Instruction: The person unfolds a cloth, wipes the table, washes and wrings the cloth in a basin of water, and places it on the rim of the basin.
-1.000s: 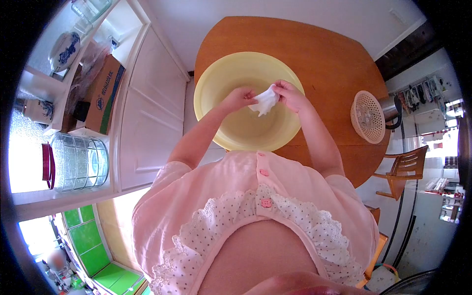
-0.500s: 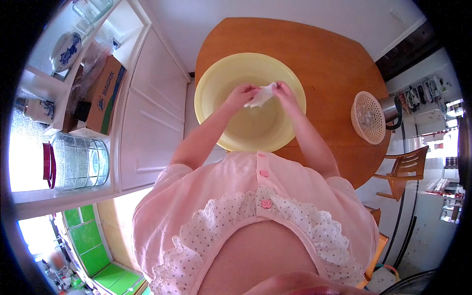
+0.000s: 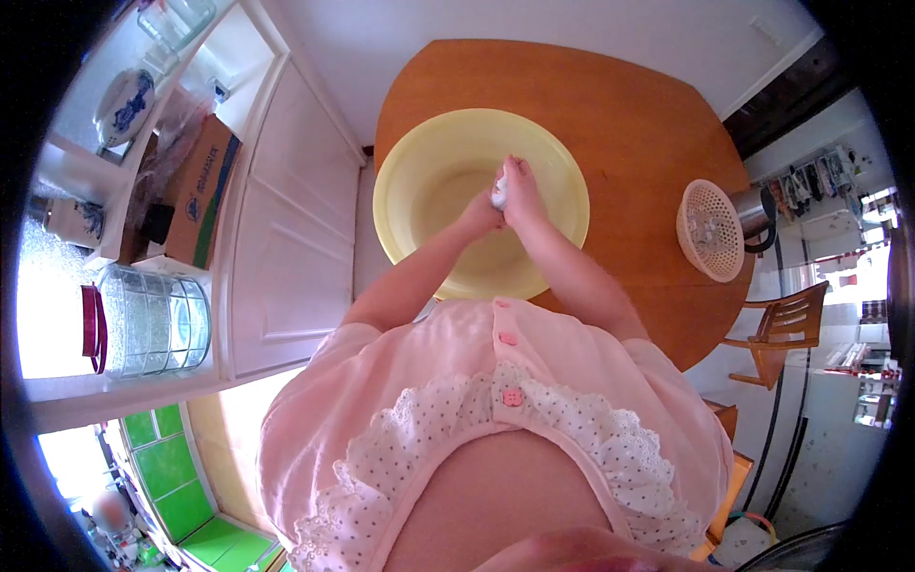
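Note:
Over the large yellow basin point(image 3: 400, 205), both hands close around a small white cloth point(image 3: 499, 194). Only a bunched bit of the cloth shows between them; the rest is hidden in the fingers. My left hand point(image 3: 482, 212) grips its lower end. Just above and to the right, my right hand point(image 3: 520, 187) is wrapped round the upper part. The hands nearly touch. Both are above the inside of the basin, apart from its rim.
The basin stands on a brown wooden table point(image 3: 648, 124). To the right are a pale perforated basket point(image 3: 688, 229) and a dark-handled kettle point(image 3: 755, 214). A wooden chair point(image 3: 786, 319) stands beyond. A white cabinet point(image 3: 295, 219) is on the left, with a cardboard box point(image 3: 202, 191) and a glass jar point(image 3: 157, 319).
The cloth was spread between my fingertips and is now bunched up. My hands have come together, the right one moving left and the left one dropping slightly toward me.

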Available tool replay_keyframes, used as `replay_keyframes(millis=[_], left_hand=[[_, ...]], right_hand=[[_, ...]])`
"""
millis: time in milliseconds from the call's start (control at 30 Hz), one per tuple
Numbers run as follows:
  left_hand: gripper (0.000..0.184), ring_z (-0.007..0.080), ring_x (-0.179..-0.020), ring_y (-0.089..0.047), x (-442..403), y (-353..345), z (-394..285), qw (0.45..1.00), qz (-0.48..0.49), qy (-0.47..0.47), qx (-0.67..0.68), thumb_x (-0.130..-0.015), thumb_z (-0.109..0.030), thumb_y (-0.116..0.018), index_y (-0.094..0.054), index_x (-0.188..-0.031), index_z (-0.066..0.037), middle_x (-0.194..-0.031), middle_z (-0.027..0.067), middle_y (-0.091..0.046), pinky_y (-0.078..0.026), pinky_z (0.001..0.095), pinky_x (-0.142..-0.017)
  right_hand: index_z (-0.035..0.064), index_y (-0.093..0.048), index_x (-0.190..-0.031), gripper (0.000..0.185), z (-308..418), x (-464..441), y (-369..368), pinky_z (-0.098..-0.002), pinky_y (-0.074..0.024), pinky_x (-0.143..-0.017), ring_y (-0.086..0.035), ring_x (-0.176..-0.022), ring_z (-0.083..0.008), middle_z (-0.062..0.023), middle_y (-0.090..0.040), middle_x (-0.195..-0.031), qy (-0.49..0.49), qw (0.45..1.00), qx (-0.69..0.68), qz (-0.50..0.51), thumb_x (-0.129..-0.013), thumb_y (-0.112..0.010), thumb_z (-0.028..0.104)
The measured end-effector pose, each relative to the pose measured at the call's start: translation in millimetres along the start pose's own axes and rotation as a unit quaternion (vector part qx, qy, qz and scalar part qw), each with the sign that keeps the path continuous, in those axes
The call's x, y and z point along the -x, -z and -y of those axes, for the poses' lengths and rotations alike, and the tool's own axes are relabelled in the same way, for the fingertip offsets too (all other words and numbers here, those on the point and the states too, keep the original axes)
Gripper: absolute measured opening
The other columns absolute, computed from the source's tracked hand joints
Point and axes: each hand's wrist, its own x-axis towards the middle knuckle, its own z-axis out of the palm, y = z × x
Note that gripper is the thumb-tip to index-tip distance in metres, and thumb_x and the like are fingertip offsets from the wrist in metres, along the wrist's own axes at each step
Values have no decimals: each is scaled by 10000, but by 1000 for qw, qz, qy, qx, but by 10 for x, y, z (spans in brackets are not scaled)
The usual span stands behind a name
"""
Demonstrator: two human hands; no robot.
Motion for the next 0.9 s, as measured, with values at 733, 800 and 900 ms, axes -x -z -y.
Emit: replay_keyframes(millis=[733, 800, 900], left_hand=[[262, 264, -862, -574, 264, -216, 69, 881, 179, 138, -415, -769, -270, -458, -603, -924, -117, -956, 115, -586, -453, 387, -715], [263, 266, -853, -576, 242, -230, 71, 886, 161, 162, -403, -767, -276, -459, -605, -915, -114, -943, 112, -589, -451, 392, -719], [276, 273, -832, -576, 167, -226, 113, 917, 109, 181, -339, -755, -295, -478, -600, -908, -100, -916, 113, -593, -446, 399, -726]], right_hand=[[-62, -544, -741, 470, -723, 60, 371, -458, -371, -653, -513, -705, -415, -263, -537, -734, 41, 882, 465, -57, -835, -353, 357], [-49, -549, -740, 456, -755, 20, 380, -442, -375, -636, -522, -680, -386, -243, -544, -716, 42, 891, 447, -70, -829, -370, 361], [4, -552, -756, 387, -703, -107, 356, -374, -391, -590, -531, -634, -273, -164, -551, -665, -11, 940, 334, -71, -824, -396, 352]])
